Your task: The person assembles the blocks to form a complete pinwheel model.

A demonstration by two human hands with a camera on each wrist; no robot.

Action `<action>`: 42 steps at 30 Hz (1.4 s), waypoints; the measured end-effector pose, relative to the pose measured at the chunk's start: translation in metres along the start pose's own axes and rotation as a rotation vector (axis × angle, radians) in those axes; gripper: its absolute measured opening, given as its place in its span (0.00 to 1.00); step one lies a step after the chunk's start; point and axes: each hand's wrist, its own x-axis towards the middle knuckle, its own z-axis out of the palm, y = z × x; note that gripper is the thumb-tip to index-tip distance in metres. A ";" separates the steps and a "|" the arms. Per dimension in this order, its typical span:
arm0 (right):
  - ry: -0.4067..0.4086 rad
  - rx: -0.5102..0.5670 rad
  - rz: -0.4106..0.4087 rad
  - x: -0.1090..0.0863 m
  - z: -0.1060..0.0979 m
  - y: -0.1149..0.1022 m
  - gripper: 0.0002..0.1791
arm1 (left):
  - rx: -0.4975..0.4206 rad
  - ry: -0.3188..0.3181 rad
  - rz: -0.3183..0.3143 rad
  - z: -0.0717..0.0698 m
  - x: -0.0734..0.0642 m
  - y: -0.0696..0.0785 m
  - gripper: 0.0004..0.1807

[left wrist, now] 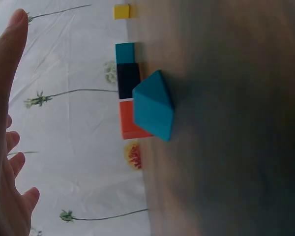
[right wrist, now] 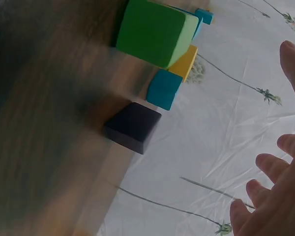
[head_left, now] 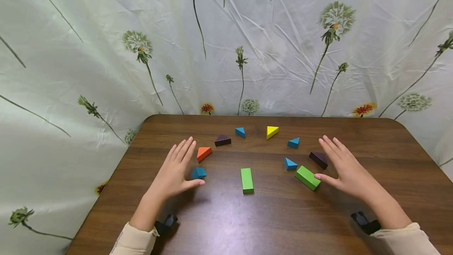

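Observation:
My left hand (head_left: 175, 172) hovers over the left of the table, fingers straight and thumb spread, holding nothing. Nearest to it are a blue triangular block (head_left: 199, 173) and an orange triangular block (head_left: 204, 153). On the right, my right hand (head_left: 348, 172) is likewise spread and holds nothing. Its thumb tip overlaps a green rectangular block (head_left: 308, 178) in the head view, but the right wrist view shows the hand apart from the blocks. Beside its fingers lies a dark purple block (head_left: 319, 160). A second green block (head_left: 247, 180) lies between the hands.
Farther back lie another dark purple block (head_left: 223, 140), a small blue triangle (head_left: 240, 132), a yellow triangle (head_left: 272, 132) and two more blue triangles, one (head_left: 293, 143) behind the other (head_left: 290, 164). A dandelion-print curtain (head_left: 212, 82) hangs behind the brown wooden table (head_left: 219, 227).

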 end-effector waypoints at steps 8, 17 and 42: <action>-0.031 0.063 0.039 -0.004 0.008 -0.004 0.52 | -0.042 0.008 0.004 0.009 -0.005 0.005 0.57; -0.038 0.056 0.047 -0.009 0.019 -0.005 0.51 | -0.074 0.011 0.015 0.020 -0.005 0.014 0.57; -0.178 0.134 0.199 -0.016 0.034 -0.014 0.41 | -0.271 -0.067 -0.016 0.040 0.002 0.038 0.56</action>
